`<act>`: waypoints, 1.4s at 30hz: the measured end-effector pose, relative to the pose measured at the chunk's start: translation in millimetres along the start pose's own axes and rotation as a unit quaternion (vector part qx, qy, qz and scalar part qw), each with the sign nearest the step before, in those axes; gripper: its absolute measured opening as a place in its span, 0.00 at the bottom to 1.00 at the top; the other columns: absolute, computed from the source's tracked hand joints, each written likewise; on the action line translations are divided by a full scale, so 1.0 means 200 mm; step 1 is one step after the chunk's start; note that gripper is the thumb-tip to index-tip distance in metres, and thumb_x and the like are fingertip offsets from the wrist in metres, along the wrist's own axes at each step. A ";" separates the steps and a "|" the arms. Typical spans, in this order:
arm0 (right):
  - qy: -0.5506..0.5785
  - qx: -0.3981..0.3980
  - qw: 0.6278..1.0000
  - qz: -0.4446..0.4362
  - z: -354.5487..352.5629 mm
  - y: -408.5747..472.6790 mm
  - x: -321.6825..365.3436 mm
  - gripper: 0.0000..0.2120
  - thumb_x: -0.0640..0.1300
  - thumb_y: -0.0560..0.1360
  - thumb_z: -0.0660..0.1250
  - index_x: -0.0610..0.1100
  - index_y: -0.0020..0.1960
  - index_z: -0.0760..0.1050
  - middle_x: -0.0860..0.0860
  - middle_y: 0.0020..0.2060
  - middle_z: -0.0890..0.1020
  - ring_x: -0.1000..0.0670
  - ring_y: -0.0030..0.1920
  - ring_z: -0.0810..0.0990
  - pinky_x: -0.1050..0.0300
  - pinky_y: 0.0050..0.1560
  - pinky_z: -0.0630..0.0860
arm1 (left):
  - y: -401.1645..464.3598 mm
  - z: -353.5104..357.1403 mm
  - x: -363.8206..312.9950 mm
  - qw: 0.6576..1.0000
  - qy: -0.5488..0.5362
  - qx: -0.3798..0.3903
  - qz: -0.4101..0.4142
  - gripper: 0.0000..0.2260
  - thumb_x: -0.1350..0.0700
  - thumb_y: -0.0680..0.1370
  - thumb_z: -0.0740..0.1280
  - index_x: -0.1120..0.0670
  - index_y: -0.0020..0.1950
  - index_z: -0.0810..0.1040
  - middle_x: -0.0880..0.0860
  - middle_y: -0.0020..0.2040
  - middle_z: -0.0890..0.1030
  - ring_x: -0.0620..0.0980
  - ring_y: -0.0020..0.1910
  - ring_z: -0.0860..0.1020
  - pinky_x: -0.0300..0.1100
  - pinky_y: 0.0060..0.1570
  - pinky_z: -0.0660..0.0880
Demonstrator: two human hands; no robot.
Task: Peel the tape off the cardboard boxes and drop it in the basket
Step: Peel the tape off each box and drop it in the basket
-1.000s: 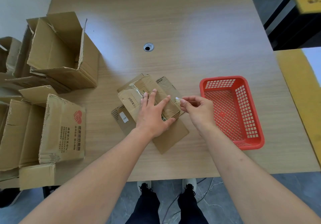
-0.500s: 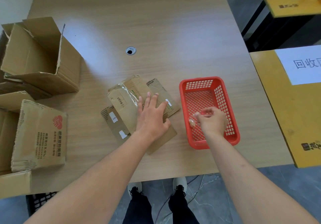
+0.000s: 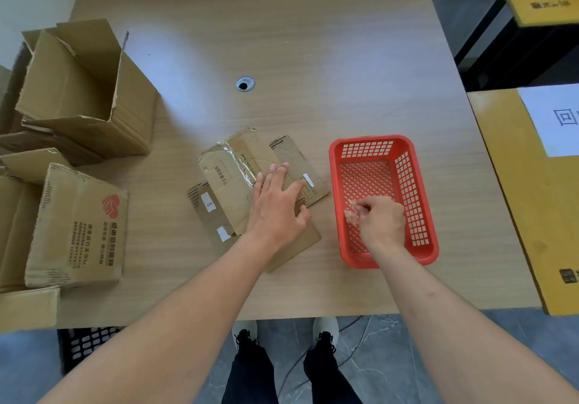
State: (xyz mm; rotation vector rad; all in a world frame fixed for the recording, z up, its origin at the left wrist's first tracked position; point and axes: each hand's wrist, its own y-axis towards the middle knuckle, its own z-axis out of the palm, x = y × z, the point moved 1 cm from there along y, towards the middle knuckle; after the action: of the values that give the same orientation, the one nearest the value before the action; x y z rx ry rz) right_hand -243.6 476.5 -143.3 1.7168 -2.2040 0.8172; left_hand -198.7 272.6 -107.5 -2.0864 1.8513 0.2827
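Tape point(image 3: 351, 215) is pinched in your right hand's point(image 3: 380, 220) curled fingers point(image 3: 360, 207), now lowered inside the red basket point(image 3: 419, 248) after leaving the flattened box point(image 3: 232, 196). Your left hand point(image 3: 277, 206) lies flat, fingers straight, pressing that box onto the desk point(image 3: 313, 43). Release it, I'd judge; shiny tape remains.

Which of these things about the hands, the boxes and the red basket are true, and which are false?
1. The right hand is over the red basket, pinching a small bit of tape. True.
2. The left hand is lifting a box into the air. False: it presses flat on the flattened box on the table.
3. A shiny strip of tape remains on the flattened box. True.
4. The basket is blue. False: it is red.
5. The open box stands right of the basket. False: it is far left.
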 end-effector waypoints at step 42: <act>0.031 0.075 0.847 -0.525 0.23 -0.23 0.46 0.05 0.48 0.76 0.75 0.50 0.51 0.87 0.52 0.45 0.82 0.46 0.44 0.77 0.49 0.44 0.77 | -0.19 -0.09 0.51 0.997 -0.027 0.006 -0.071 0.28 0.52 0.87 0.55 0.54 0.84 0.47 0.49 0.84 0.46 0.50 0.82 0.42 0.51 0.80 0.45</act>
State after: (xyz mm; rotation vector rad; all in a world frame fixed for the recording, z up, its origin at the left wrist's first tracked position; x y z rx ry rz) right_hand -219.1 368.2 -122.6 2.4619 -0.8417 0.6915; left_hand -148.7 175.8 -123.8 -2.1666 1.6616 0.2891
